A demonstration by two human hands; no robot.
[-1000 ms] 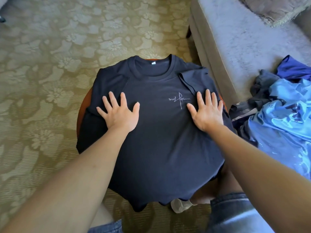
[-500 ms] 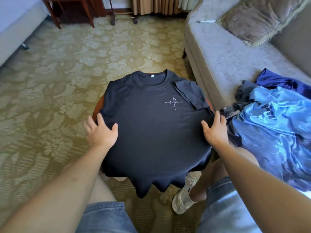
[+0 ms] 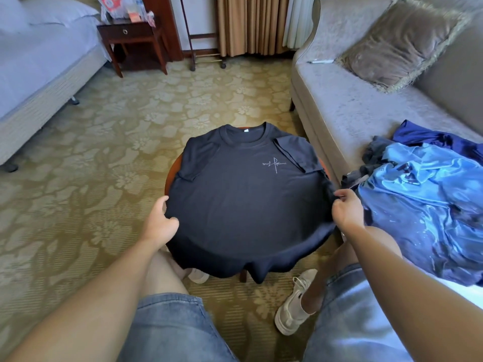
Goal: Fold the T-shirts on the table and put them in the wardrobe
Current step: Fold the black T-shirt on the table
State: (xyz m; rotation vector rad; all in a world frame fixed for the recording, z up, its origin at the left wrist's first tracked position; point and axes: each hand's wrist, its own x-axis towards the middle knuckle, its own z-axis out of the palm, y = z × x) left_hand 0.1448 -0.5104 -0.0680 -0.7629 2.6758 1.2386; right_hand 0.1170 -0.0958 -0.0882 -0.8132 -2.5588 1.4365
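Note:
A dark navy T-shirt (image 3: 245, 205) with a small white chest print lies face up over a small round wooden table (image 3: 171, 165), both sleeves folded in, its hem hanging over the near edge. My left hand (image 3: 160, 223) grips the shirt's left side edge, fingers tucked under the cloth. My right hand (image 3: 346, 210) pinches the shirt's right side edge. A pile of more T-shirts (image 3: 428, 199), light blue, dark blue and grey, lies on the sofa to the right.
A grey sofa (image 3: 352, 113) with a brown cushion (image 3: 397, 43) stands right of the table. A bed (image 3: 39, 69) is at far left, a dark nightstand (image 3: 133, 40) and curtains at the back. Patterned carpet surrounds the table. My knees and white shoes sit under the table's near edge.
Both hands slid from the shirt's chest outward and toward me to its side edges and took hold of the cloth. The camera has tilted up, showing more of the room.

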